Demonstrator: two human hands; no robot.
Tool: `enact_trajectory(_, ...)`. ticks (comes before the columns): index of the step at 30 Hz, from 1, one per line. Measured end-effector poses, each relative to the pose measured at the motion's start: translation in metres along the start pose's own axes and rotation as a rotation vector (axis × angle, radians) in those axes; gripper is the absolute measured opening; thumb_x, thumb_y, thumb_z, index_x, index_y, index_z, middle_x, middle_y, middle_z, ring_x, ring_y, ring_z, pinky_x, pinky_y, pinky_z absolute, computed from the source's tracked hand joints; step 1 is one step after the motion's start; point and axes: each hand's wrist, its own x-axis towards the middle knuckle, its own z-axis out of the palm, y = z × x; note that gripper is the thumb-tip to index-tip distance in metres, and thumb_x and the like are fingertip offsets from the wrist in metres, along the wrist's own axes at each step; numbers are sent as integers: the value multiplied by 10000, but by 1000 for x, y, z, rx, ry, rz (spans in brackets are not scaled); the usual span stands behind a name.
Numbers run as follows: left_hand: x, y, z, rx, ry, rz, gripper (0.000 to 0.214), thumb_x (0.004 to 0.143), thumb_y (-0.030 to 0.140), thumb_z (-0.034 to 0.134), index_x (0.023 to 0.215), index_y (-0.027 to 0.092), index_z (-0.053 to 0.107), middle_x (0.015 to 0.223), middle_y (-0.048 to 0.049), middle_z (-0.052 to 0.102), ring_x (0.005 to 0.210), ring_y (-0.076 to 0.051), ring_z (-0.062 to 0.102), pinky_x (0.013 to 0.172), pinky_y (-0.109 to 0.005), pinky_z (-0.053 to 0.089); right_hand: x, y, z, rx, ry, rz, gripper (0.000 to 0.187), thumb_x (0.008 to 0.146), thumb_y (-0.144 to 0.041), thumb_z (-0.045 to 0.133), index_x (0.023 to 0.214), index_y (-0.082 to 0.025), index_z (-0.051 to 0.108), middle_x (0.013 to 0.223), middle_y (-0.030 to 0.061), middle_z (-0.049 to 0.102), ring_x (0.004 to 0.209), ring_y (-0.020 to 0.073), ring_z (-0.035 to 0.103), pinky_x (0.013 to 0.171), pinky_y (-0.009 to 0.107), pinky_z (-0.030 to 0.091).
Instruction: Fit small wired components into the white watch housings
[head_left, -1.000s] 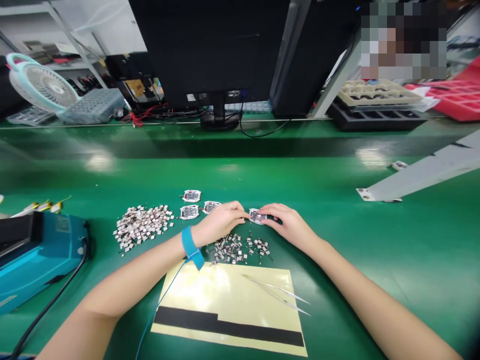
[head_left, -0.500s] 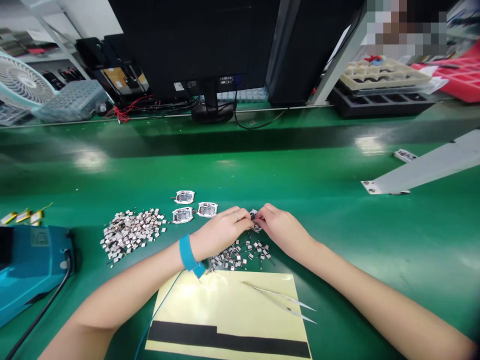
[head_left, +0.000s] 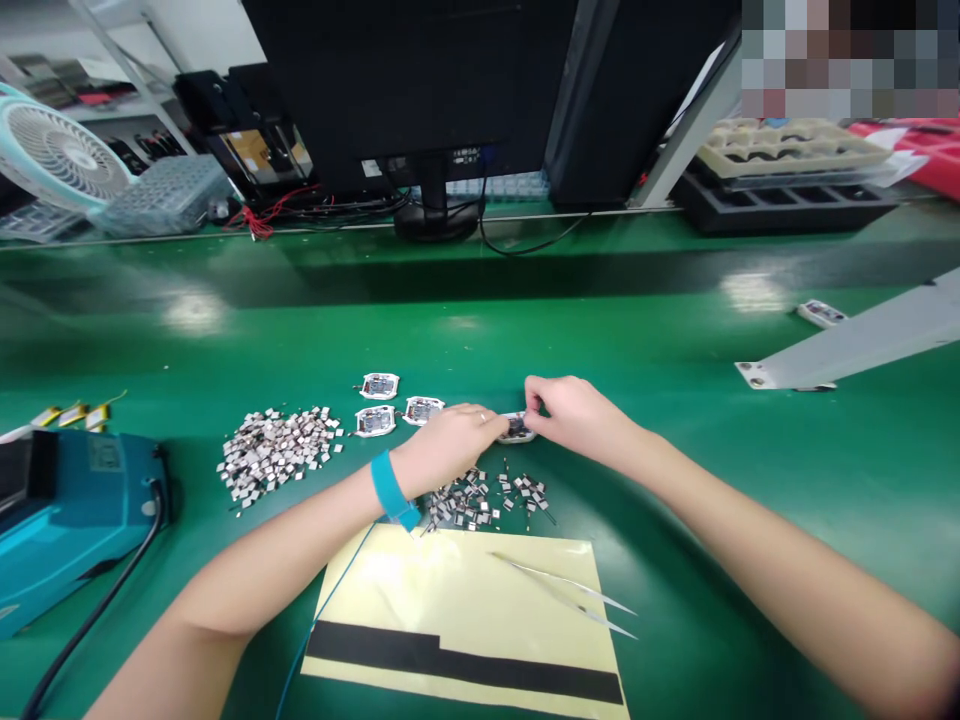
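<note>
A small white-rimmed device housing (head_left: 517,430) with a dark circuit board inside lies on the green bench between my hands. My left hand (head_left: 456,442), with a ring and a blue wrist strap, has its fingers closed on the housing's left edge. Over the right edge is my right hand (head_left: 576,410), thumb and forefinger pinched together; whatever may be between them is too small to make out. Three similar housings (head_left: 376,420) sit left of my left hand. Just below my hands is a loose heap of small metal parts with short leads (head_left: 466,500).
A bigger pile of small square metal parts (head_left: 277,450) lies at left, near a blue machine (head_left: 97,520). Tweezers (head_left: 562,580) rest on a yellow sheet (head_left: 390,590) with a black strip. A grey metal bracket (head_left: 847,340) juts in at right; a monitor (head_left: 420,90) stands behind.
The housing now shows more between my hands and looks flatter on the bench. My right hand has drawn up and slightly right from it. The whole view has shifted a little.
</note>
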Motion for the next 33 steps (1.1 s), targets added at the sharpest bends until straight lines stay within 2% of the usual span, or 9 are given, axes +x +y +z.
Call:
enact_trajectory(2, 0, -5, 3, -22, 34, -20, 174, 807, 56, 414, 885, 121, 555, 836, -53, 633, 803, -172, 590, 719, -290, 494, -4, 8, 5, 53, 12, 32, 45, 686, -157, 496, 643, -169, 497, 562, -22, 543, 488, 86, 463, 456, 189, 290)
enact_trajectory(4, 1, -7, 5, -46, 70, -25, 170, 812, 68, 425, 870, 134, 570, 837, -34, 634, 814, -151, 587, 734, -263, 492, -10, 15, 9, 104, 35, 31, 42, 717, -201, 498, 730, -171, 525, 645, -15, 579, 505, 81, 465, 475, 188, 324)
enact_trajectory(8, 4, -3, 5, -71, 172, -69, 139, 813, 115, 462, 816, 129, 601, 892, -43, 616, 809, -130, 584, 734, -241, 497, -21, 23, 18, 194, 78, -63, 379, 710, -298, 582, 1063, -202, 483, 881, 6, 593, 645, 96, 488, 596, 209, 406)
enact_trajectory(10, 7, 0, 6, -75, 220, -97, 136, 812, 126, 475, 851, 123, 605, 878, -45, 616, 775, -118, 588, 700, -224, 504, -23, 25, 24, 237, 96, -105, 458, 699, -281, 608, 1125, -224, 449, 966, 2, 582, 678, 93, 486, 650, 216, 423)
enact_trajectory(14, 11, 2, 14, -71, 246, -88, 121, 797, 140, 510, 868, 129, 608, 830, -25, 642, 757, -116, 600, 694, -219, 510, -22, 25, 37, 311, 160, -112, 433, 700, -270, 616, 1100, -196, 470, 971, 13, 592, 621, 90, 460, 623, 226, 425)
enact_trajectory(20, 12, 2, 18, -21, 167, -23, 141, 789, 112, 503, 873, 106, 617, 887, -75, 640, 801, -187, 590, 723, -320, 515, -22, 25, 44, 400, 220, -129, 369, 670, -269, 647, 1003, -157, 534, 853, 13, 588, 610, 87, 457, 584, 210, 393)
enact_trajectory(25, 12, 4, 14, 79, 172, 22, 148, 792, 138, 509, 879, 116, 627, 852, -61, 645, 771, -173, 587, 678, -290, 524, -23, 26, 44, 388, 291, -195, 312, 672, -245, 644, 948, -130, 557, 794, 4, 577, 591, 74, 441, 545, 189, 359)
enact_trajectory(33, 11, 5, 15, 135, 173, 29, 162, 793, 137, 512, 896, 117, 637, 904, -57, 647, 784, -169, 587, 673, -275, 511, -24, 29, 45, 398, 303, -199, 277, 669, -227, 633, 919, -130, 568, 791, -9, 572, 592, 64, 430, 545, 180, 348)
